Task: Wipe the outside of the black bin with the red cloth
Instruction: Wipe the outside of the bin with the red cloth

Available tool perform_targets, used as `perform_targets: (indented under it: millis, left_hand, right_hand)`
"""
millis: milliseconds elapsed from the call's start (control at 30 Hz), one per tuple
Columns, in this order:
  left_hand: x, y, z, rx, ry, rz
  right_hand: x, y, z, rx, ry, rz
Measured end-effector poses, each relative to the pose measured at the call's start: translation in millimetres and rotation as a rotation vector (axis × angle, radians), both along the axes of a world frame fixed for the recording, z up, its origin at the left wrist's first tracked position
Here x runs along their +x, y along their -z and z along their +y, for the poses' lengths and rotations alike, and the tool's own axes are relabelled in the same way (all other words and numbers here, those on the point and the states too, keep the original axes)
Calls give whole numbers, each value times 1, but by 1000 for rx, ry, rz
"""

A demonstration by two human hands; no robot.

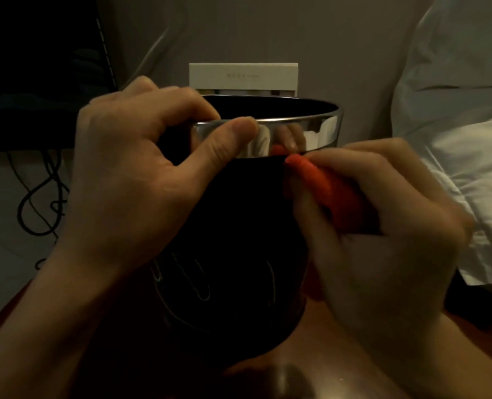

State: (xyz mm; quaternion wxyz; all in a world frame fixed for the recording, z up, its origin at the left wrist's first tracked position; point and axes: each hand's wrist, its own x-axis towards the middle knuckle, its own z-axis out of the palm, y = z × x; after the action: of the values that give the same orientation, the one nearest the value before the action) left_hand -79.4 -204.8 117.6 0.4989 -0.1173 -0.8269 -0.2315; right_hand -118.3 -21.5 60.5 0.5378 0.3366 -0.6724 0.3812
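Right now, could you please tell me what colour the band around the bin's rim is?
Shiny silver, mirror-like; the band shows best in the head view.

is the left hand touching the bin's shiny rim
Touching. In the head view the left hand pinches the chrome rim of the black bin: thumb pressed on the band's outside, fingers curled over its top edge.

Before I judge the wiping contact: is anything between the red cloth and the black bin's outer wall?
Nothing visible. The right hand presses the red cloth straight against the black bin, just under its shiny rim band. The left hand pinches that rim further left, clear of the cloth.
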Motion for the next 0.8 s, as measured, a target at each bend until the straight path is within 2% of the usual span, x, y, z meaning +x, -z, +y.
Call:
perform_targets:
  millis: [167,333,500,667,800]
  left_hand:
    - [-3,2,-3,31,16,9]
    - [-8,4,-7,22,16,11]
    - [-9,6,-8,63,54,0]
    - [-8,4,-6,52,24,-9]
    - [-6,3,-8,51,12,-5]
  right_hand:
    - [12,34,-22,180,-47,49]
    - [-6,8,2,-24,0,23]
    - [5,29,-13,128,-68,13]
    - [-4,11,-1,-20,-65,-22]
    - [8,28,-15,97,-74,-36]
